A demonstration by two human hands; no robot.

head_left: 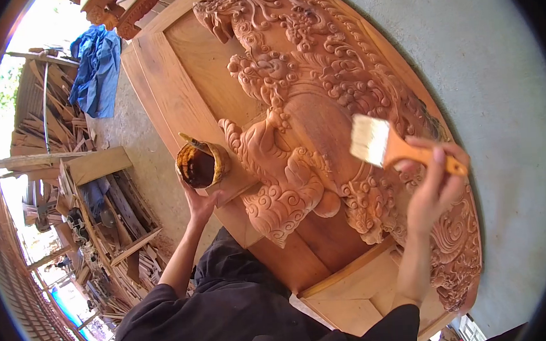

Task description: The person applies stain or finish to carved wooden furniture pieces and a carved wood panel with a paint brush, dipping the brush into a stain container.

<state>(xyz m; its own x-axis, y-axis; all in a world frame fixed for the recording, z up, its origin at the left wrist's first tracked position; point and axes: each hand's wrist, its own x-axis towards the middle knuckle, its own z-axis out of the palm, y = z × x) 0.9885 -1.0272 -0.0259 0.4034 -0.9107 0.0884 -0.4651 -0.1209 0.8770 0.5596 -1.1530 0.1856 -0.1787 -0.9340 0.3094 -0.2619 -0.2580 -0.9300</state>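
Note:
My right hand (439, 182) grips the orange handle of a wide flat paintbrush (398, 146), its pale bristles pointing left over the carved wood. Below the brush lies a large reddish-brown wood carving (319, 114) with scrolls, curls and a smooth rounded middle. My left hand (201, 198) is wrapped round the lower side of a stained pot (222, 164) holding dark brown liquid. A smaller brush (194, 142) leans in the pot, its handle sticking out over the rim. The pot is close over the wooden panel (167, 71) on the carving's left.
Beyond the carving on the right runs a grey floor (493, 94). Stacked wood scraps (51, 115) and a wooden rack (110, 224) stand at the left, with a blue cloth (95, 69) hanging there. Another carved wooden piece (126, 14) is at the top.

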